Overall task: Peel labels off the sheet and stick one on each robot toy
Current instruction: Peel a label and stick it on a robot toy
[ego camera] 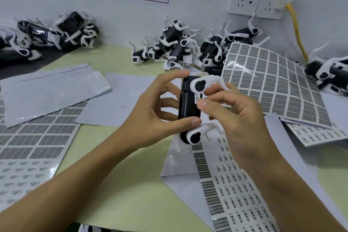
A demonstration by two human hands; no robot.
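1. Where both hands meet at mid-table, one robot toy is held upright above the green table, its black body flanked by white legs on the right side.
2. Left hand: grips the toy, index finger curled over the top end, thumb pressed against the lower body.
3. Right hand: thumb tip presses a small white label onto the toy's right face; the other fingers curl behind the toy's upper leg.
4. Label sheet, near right: lies flat under the right wrist, with columns of dark printed blocks and small labels.
5. Curled label sheet, far right: a grid of dark labels, its far edge lifted against a pile of toys.
6. Left label sheet, near left: flat, partly covered by a clear plastic bag.
7. Centre toy pile, far middle: black-and-white toys heaped against the wall.
8. Left toy pile, far left: a similar heap.
9. Wall sockets, far right, with a yellow cable hanging down.
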